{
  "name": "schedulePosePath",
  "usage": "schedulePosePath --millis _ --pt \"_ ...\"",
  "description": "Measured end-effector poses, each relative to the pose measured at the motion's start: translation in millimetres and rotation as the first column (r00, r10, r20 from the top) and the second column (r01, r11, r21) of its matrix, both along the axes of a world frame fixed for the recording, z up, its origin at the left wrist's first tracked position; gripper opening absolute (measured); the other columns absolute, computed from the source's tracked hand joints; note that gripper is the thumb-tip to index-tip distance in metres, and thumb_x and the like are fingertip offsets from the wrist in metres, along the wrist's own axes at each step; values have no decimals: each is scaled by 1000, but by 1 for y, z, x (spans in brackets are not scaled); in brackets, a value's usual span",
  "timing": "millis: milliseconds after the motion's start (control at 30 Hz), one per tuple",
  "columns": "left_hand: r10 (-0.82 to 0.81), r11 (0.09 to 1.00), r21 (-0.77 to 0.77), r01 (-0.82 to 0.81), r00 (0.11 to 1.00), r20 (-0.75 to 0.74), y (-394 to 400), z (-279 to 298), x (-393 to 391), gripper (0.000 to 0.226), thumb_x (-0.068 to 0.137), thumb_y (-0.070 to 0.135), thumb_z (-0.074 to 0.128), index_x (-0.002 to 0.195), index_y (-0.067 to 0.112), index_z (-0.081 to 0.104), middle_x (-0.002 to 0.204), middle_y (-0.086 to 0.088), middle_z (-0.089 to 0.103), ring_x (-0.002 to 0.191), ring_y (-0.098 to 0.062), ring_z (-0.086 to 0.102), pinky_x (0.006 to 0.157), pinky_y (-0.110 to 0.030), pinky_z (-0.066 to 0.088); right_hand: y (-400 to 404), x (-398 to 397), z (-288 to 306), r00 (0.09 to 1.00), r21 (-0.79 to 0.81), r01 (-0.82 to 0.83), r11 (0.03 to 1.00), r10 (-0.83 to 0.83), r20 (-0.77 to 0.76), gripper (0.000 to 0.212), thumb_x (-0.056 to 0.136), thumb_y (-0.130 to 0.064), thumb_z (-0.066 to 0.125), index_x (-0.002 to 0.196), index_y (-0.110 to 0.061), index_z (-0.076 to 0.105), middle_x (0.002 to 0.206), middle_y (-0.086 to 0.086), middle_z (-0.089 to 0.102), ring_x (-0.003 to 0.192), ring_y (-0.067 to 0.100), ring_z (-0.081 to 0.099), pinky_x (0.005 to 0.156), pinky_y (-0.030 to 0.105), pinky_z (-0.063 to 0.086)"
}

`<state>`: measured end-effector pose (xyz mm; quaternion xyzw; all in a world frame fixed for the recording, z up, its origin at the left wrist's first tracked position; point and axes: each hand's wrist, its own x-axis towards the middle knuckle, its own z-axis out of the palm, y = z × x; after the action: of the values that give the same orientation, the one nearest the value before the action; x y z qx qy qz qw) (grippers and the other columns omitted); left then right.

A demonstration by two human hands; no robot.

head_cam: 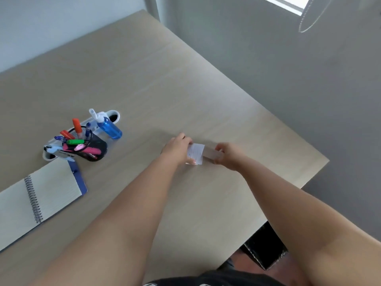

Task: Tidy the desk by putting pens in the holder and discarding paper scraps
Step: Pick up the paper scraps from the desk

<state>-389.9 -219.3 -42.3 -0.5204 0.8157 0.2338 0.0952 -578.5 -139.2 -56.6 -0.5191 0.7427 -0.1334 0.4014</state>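
Note:
A small white paper scrap (196, 152) with faint print is held just above the wooden desk (144, 83), right of centre. My left hand (177, 148) pinches its left edge and my right hand (228, 155) grips its right end, where the scrap looks folded or shaded. Far to the left stands a black mesh pen holder (90, 148) filled with several markers and highlighters in orange, green, pink and blue.
A blue spray bottle (109, 126) lies tilted behind the holder on a white tray (114, 115). An open spiral notebook (39, 195) lies at the left edge. A dark box (266, 248) sits on the floor below the desk's right corner.

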Motion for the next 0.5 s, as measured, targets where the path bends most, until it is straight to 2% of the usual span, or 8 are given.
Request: schedulePosePath --millis 33,100,167,233,300,367,433,500 --pt "7 1000 6 -7 1000 -4 -2 0 -2 68 62 39 87 120 23 55 121 0 47 113 -26 49 92 -42 46 3 -4 -2 1000 3 22 1000 -22 21 20 70 -22 78 77 -20 59 74 -3 55 69 20 53 54 25 38" --pt "15 1000 18 -15 1000 -15 -3 1 -4 63 60 34 89 113 21 58 116 0 48 109 -24 52 87 -40 48 9 -10 -6 993 4 75 997 -75 91 31 68 -21 77 57 -21 48 58 -7 47 55 15 47 49 26 34" --pt "10 1000 18 -9 1000 -27 -5 0 -6 61 57 31 91 107 19 59 111 0 48 105 -24 53 81 -37 47 13 -14 -7 975 -2 140 990 -138 172 40 66 -22 77 51 -20 41 51 -9 39 48 11 39 48 26 30" --pt "3 1000 12 -3 1000 -26 -7 0 -9 60 55 29 92 105 18 60 109 0 49 103 -24 54 77 -35 46 16 -16 -8 954 1 189 982 -184 237 41 65 -23 78 48 -22 40 49 -12 37 46 9 36 48 26 29" --pt "-1 1000 10 1 1000 -11 -8 1 -11 60 55 29 93 103 18 59 108 0 48 102 -24 54 78 -36 47 16 -17 -9 944 1 205 979 -198 265 37 64 -24 78 49 -22 44 50 -12 40 46 9 39 50 25 31" --pt "5 1000 27 -5 1000 -2 -9 2 -12 60 55 27 93 102 18 58 106 1 46 99 -23 54 78 -36 48 16 -17 -13 941 0 205 979 -197 275 25 65 -24 78 57 -16 55 56 -6 51 52 11 47 53 27 36" --pt "11 999 49 -12 1000 14 -8 5 -14 56 57 27 93 100 17 57 103 2 42 95 -23 54 75 -35 47 16 -16 -15 942 -13 197 980 -185 279 26 66 -23 78 69 -6 59 65 2 55 59 16 51 58 31 39" --pt "13 998 64 -17 999 52 -7 8 -17 50 59 27 92 92 15 56 104 -1 41 89 -25 53 70 -34 44 17 -16 -16 935 -22 211 977 -195 297 27 67 -21 78 71 -3 59 66 3 54 61 17 50 59 32 39"
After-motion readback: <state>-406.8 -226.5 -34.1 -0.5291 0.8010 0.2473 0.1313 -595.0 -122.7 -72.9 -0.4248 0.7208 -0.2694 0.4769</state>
